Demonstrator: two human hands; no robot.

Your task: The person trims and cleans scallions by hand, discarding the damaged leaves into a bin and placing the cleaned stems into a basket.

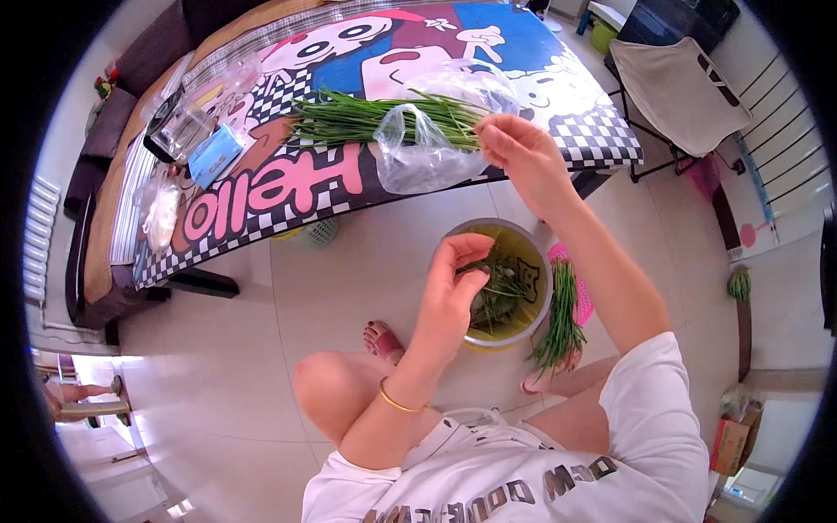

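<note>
A bunch of green chives (366,122) lies across the table, partly over a clear plastic bag (418,161). At the pale stem ends, my right hand (521,159) pinches with its fingertips on the chives. Lower down, my left hand (453,283) is held over a bin (542,301), its thumb and fingers closed together. Green strands show by those fingertips, but what they hold I cannot make out against the scraps behind. Loose green and withered leaves (501,292) lie in the yellow-lined bin. Right of it, a second bunch of chives (565,318) rests on a pink slotted item (584,301).
The table (305,187) has a cartoon cover. On its left are a blue tissue box (215,155), a clear container (181,126) and a bagged white item (163,213). A folding chair (676,87) stands at the back right. A green basket (318,233) sits under the table.
</note>
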